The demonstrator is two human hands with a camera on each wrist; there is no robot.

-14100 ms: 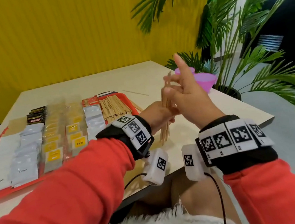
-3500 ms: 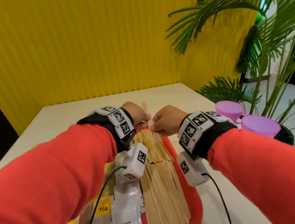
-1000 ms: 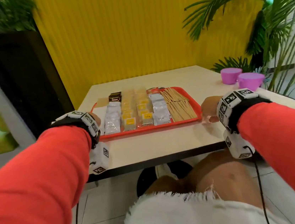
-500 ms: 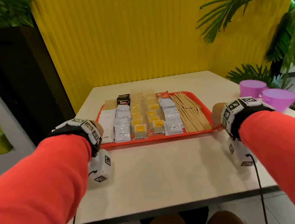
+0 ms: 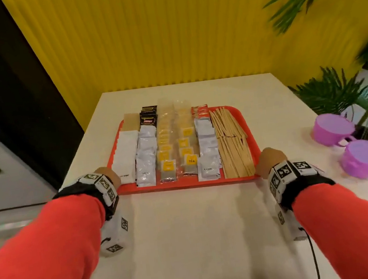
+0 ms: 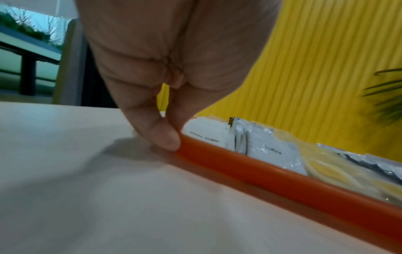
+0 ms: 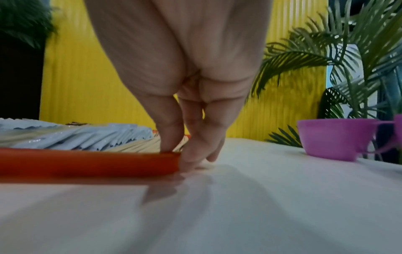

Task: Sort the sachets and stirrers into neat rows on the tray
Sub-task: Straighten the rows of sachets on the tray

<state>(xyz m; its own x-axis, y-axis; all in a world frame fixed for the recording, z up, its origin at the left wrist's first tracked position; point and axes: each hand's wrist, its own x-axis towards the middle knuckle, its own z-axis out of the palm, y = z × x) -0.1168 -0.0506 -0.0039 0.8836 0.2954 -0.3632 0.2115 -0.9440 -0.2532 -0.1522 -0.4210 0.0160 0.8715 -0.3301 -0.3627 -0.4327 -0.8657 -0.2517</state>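
**Sorting appears complete; both hands pinch the tray's near corners.**

We find the sachets point(image 5: 206, 145) laid in lengthwise rows on the red tray point(image 5: 184, 184), with the wooden stirrers point(image 5: 232, 142) stacked as the row closest to our right hand point(image 5: 271, 160). Our left hand point(image 5: 107, 175) pinches the near left corner of the rim, thumb point(image 6: 161, 135) against the outer edge; the right hand pinches the near right corner, fingertips point(image 7: 191, 154) down at the table point(image 5: 202, 241). We see no loose items on the table around either hand. In our judgement, only squaring or moving the tray remains. Two purple cups point(image 5: 350, 142) stand well outboard of the right hand.
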